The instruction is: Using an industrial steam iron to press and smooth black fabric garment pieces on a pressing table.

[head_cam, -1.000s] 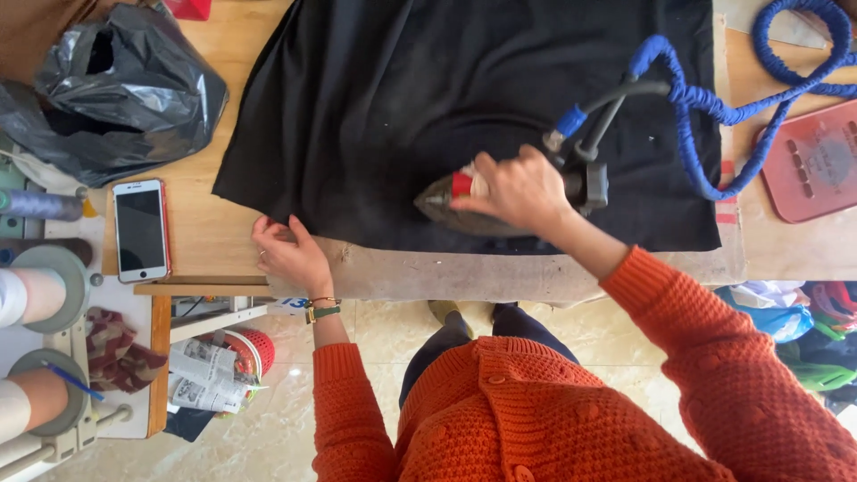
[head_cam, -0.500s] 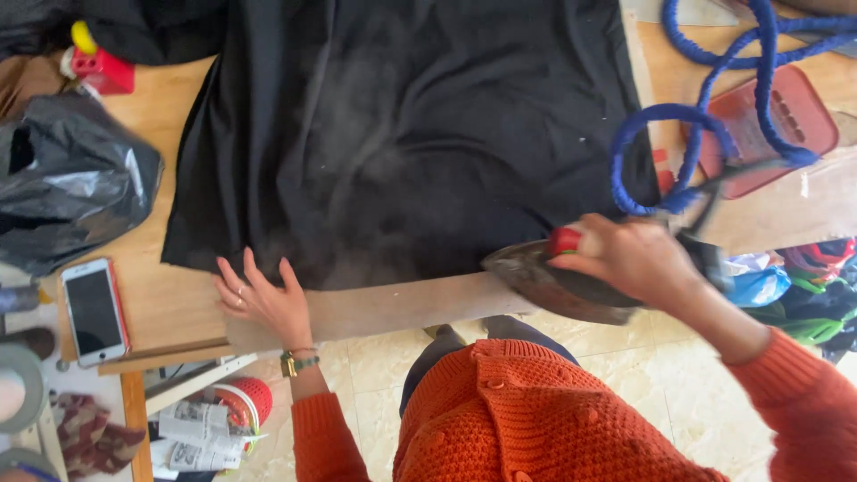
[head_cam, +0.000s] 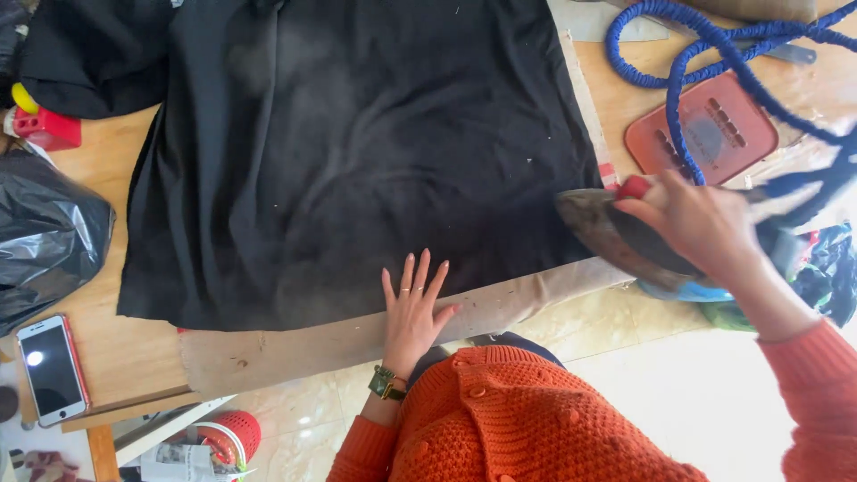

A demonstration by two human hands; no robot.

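View from above of a wooden table (head_cam: 107, 357) with a black cloth (head_cam: 357, 152) spread flat across it. The left hand (head_cam: 412, 308) lies palm down, fingers spread and released, on the near hem of the cloth, its heel over the pale padded strip (head_cam: 295, 344) that runs along the table's front edge; it grasps nothing. A wristwatch (head_cam: 386, 384) sits on that wrist. The right hand (head_cam: 701, 228) is clenched around the handle of an iron (head_cam: 616, 236), which is held lifted and tilted just off the right edge of the cloth — its soleplate partly over the table's corner, partly over the tiled floor. A red knob shows at the iron's top beside the fingers. A blue cord (head_cam: 687, 62) loops from the iron across the far right of the table, passing over a reddish-brown rest pad (head_cam: 741, 143). At the left lie a crumpled black plastic bag (head_cam: 45, 241) and, nearer the front edge, a phone (head_cam: 54, 368) face up. A red and yellow object (head_cam: 40, 125) stands at the far left, touching a second heap of black cloth. The person wears an orange knitted cardigan (head_cam: 527, 419).
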